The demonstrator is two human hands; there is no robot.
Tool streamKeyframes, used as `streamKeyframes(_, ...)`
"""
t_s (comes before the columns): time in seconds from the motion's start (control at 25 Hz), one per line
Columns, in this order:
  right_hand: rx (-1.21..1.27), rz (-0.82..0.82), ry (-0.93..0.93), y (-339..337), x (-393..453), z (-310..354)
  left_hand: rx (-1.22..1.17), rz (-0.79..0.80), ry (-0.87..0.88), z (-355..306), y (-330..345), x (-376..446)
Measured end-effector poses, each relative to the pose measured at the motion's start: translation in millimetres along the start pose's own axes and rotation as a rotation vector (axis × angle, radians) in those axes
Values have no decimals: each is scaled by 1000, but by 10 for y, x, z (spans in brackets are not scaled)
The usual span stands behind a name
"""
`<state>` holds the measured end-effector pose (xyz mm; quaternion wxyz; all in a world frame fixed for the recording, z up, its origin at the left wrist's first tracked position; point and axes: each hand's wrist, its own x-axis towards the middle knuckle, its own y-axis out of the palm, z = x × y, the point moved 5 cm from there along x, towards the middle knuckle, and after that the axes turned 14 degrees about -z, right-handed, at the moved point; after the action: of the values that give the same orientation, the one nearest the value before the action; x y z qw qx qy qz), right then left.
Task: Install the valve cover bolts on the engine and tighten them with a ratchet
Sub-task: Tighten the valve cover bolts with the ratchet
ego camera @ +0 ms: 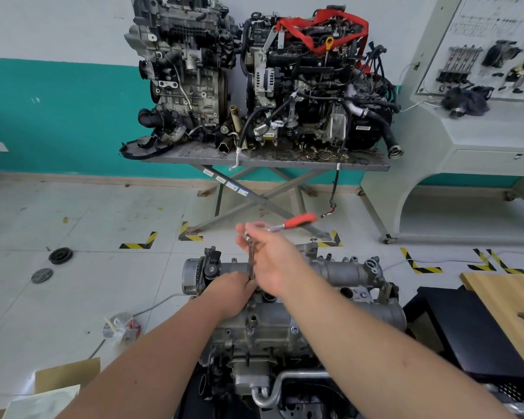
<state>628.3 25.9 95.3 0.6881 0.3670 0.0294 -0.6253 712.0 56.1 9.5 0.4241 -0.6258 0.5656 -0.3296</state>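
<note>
Both forearms reach in from 6 o'clock and meet over the engine [285,322] at frame centre.

Right hand [271,261]: back of hand faces camera, fingers point toward 11 o'clock and curl around the head end of the ratchet [285,226]. So the right grip is closed on the ratchet. Its red handle [301,220] sticks out toward 2 o'clock past the fingertips. A dark extension bar [250,261] drops from the ratchet head toward 6 o'clock, down to the valve cover [330,272].

Left hand [232,293]: sits lower, at 7 o'clock from the right hand, knuckles up, fingers curled at the bottom end of the extension bar. It appears to pinch the bar; fingertips are hidden, so the contact isn't fully clear.

Counts: two hands, one ratchet, one extension bar, one engine under work. Valve cover bolts: several small heads show along the cover, too small to count reliably. The bolt under the bar is hidden by the hands.

Task item relative to grips: ratchet head is inside the right hand, bar runs between the two hands, and its lower end is at the left fingers, on the cover's 9 o'clock half.

Background at 12 o'clock: two more engines [179,71] [315,80] on a scissor-leg surface [263,160]. Training panel [496,46] at 2 o'clock. Two round discs [60,255] [41,275] on the floor at 9 o'clock.
</note>
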Motion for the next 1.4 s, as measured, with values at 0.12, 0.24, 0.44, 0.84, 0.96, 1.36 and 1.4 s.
streamKeyframes(0.12,-146,74,-237,-73,-43,-86,-29,-10,-26,18,-21,-6)
streamKeyframes(0.24,-585,79,-657,-135,-140,-9,-66,9,-80,35,-35,-28)
streamKeyframes(0.44,-1271,175,-1628,51,-343,120,-366,-44,-187,-61,-40,-36)
streamKeyframes(0.84,-1668,-67,-621,220,-68,391,-25,-20,-49,-22,20,-30)
streamKeyframes(0.96,-1152,-112,-276,89,-13,348,-34,-25,-42,11,20,-52)
streamKeyframes(1.36,-185,95,-304,-84,-152,-17,-90,-39,-157,8,-68,-61)
streamKeyframes(1.4,-442,91,-537,-104,-186,30,-143,-62,-185,15,-67,-56)
